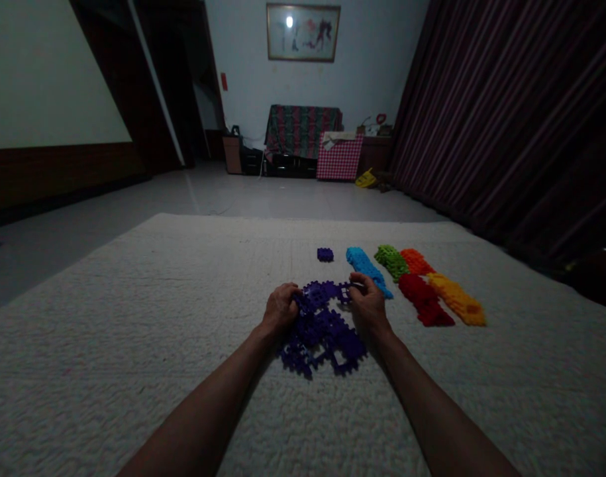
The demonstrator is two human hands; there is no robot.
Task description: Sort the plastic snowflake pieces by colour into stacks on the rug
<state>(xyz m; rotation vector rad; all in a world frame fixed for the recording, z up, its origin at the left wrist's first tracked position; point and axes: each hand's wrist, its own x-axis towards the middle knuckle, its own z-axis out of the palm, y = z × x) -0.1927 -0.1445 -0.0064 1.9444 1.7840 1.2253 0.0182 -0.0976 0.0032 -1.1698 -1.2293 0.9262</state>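
A loose pile of purple notched puzzle tiles (327,331) lies on the pale quilted mat between my two hands. My left hand (281,306) is closed at the pile's upper left edge, its fingertips on purple pieces; which of them it grips is hidden. At the upper right of the pile, my right hand (368,301) pinches one purple tile (345,293) with a square opening between thumb and fingers. A small purple stack (325,254) sits apart, just beyond the pile.
Right of the pile lie rows of tiles in blue (365,265), green (392,262), orange (416,261), red (424,301) and yellow (456,299). The mat (158,298) covers the floor. A dark curtain (461,99) hangs at the right; a cloth-covered cabinet (303,132) stands against the far wall.
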